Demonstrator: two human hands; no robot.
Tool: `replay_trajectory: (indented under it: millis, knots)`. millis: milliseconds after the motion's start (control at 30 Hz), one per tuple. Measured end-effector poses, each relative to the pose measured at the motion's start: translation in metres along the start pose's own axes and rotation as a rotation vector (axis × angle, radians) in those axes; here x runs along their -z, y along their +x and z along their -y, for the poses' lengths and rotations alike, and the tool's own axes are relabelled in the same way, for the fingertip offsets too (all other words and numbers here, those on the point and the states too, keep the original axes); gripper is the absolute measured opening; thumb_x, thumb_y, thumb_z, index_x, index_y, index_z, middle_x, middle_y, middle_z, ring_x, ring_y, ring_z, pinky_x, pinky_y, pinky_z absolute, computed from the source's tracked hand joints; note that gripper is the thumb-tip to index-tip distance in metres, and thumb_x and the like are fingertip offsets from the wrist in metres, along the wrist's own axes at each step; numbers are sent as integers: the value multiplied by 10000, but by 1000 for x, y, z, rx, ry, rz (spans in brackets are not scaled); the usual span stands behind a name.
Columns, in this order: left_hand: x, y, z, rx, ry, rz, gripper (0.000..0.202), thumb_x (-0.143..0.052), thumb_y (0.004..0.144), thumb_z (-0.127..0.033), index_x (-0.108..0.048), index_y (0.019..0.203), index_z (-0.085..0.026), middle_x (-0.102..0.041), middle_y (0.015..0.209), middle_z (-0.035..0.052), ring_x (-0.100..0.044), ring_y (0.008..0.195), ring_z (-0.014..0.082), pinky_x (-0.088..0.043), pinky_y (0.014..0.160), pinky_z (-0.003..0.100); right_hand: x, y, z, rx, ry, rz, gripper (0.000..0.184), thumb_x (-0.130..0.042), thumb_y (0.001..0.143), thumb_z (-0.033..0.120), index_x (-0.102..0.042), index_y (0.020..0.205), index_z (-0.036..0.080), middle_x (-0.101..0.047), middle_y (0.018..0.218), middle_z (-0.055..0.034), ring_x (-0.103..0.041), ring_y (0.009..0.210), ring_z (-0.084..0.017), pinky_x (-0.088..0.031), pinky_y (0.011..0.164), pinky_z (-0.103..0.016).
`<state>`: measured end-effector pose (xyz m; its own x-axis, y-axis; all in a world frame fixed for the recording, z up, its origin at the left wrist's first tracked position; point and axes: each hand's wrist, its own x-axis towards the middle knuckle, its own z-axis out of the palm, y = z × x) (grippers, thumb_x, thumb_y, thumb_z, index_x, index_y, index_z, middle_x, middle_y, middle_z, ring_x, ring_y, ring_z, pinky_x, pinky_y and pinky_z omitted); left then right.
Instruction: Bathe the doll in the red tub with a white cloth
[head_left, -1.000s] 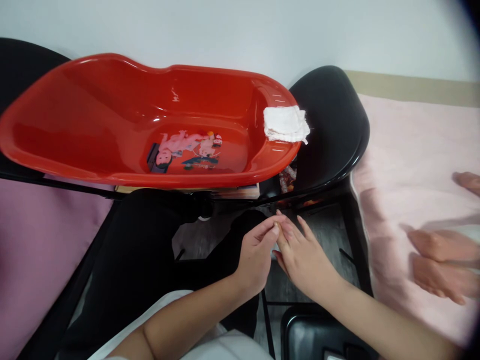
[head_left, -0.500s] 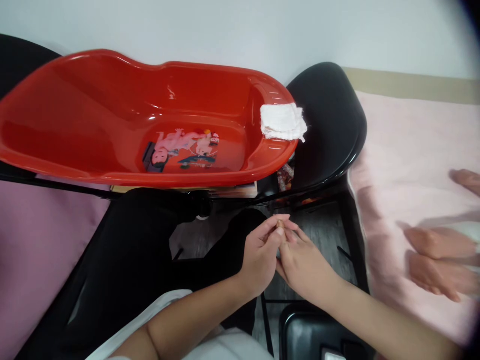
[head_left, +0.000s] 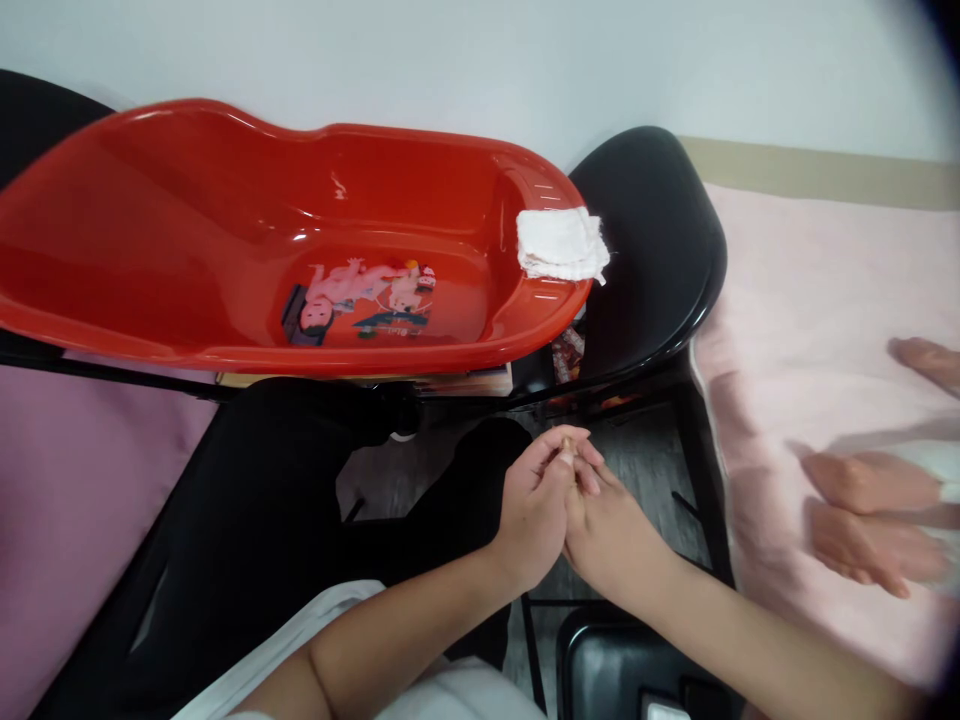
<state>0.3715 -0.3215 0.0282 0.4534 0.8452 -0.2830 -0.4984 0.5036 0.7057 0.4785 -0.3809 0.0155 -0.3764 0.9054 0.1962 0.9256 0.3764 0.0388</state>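
Note:
My left hand [head_left: 534, 520] and my right hand [head_left: 616, 530] are clasped together over my lap. The left fingers curl over the right hand, and the left thumb presses near its knuckles. Most of the right fingers are hidden in the clasp. No separate object shows between the palms. Beyond them, a glossy red bathtub [head_left: 420, 190] with a printed picture on its floor stands against the wall. A folded white gauze cloth [head_left: 561, 243] lies over the tub's right rim, apart from both hands.
Black chairs flank the tub, one seat back [head_left: 652, 250] at its right. Bare feet [head_left: 859, 530] rest on a pink sheet [head_left: 810, 290] at right. A black tray-like surface [head_left: 622, 665] is below my right forearm. Pink-purple cloth [head_left: 90, 480] covers the left side.
My hands stay clasped and rub together; the left hand has slid slightly right and further over the right hand. The view has shifted slightly. Tub and cloth stay put.

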Motion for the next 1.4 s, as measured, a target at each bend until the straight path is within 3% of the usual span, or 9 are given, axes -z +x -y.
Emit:
replay_trajectory:
  millis: [133, 333, 533, 667, 767, 900, 1067, 1200, 1400]
  knots:
    - [1, 0, 0, 1, 27, -1, 226, -547, 984, -158, -742, 1097, -175, -742, 978, 34, -641, 755, 92, -533, 808, 248, -1, 0, 1, -9, 6, 18, 513, -481, 951, 83, -546, 1416, -125, -639, 1374, -371, -646, 1293, -438, -563, 1064, -594]
    - [0, 4, 0, 3, 16, -8, 183, -589, 1025, -291, -718, 1073, -169, -712, 887, 19, -605, 688, 86, -514, 740, 243, -5, -1, 0, 20, 15, 59, 526, -489, 949, 74, -558, 1428, -132, -710, 1249, -344, -680, 1244, -429, -549, 1085, -604]
    - [1, 3, 2, 13, 17, -21, 182, -570, 958, -168, -710, 1074, -167, -710, 905, 10, -605, 713, 79, -505, 771, 238, -5, -1, 0, 8, 12, 74, 497, -508, 933, 82, -614, 1382, -104, -691, 1302, -347, -646, 1305, -434, -539, 1097, -603]
    - [1, 5, 2, 19, 44, -29, 172, -584, 1022, -287, -701, 1061, -168, -708, 868, 15, -605, 693, 95, -511, 766, 258, -5, -1, -1, 21, 7, 88, 498, -507, 938, 83, -611, 1385, -109, -682, 1308, -365, -655, 1285, -433, -540, 1082, -609]
    - [0, 6, 1, 11, 59, -32, 178, -577, 1027, -294, -700, 996, -169, -726, 867, 27, -638, 707, 117, -524, 758, 272, -3, -1, -3, 8, -31, 109, 542, -530, 928, 68, -574, 1443, -95, -630, 1394, -380, -637, 1316, -436, -503, 1120, -630]
    - [2, 5, -1, -53, 84, -25, 170, -573, 985, -187, -742, 969, -185, -766, 944, 33, -700, 822, 140, -552, 818, 277, 1, 2, -3, -88, -83, 159, 592, -557, 930, 52, -536, 1516, -35, -484, 1570, -364, -556, 1431, -439, -431, 1192, -651]
    - [13, 5, 2, -118, 114, 15, 219, -598, 987, -188, -792, 1088, -204, -793, 1074, 47, -743, 964, 167, -579, 958, 320, 3, 6, -5, -150, -61, 155, 658, -619, 932, 96, -509, 1578, 34, -355, 1678, -317, -359, 1573, -464, -359, 1237, -675]
    - [28, 11, 5, -123, 40, -11, 265, -699, 942, -176, -797, 1181, -234, -808, 1099, 39, -767, 999, 171, -590, 1010, 339, 5, 11, -12, -132, -40, 132, 765, -598, 936, 88, -399, 1672, 144, -269, 1733, -264, -273, 1616, -446, -319, 1227, -728]
    - [49, 21, -16, -67, 47, -17, 185, -810, 914, -284, -840, 1069, -188, -823, 1066, 93, -785, 1003, 221, -609, 1005, 387, 12, 18, -22, -93, -46, 100, 801, -557, 951, 54, -329, 1705, 201, -242, 1762, -187, -248, 1640, -371, -268, 1265, -708]
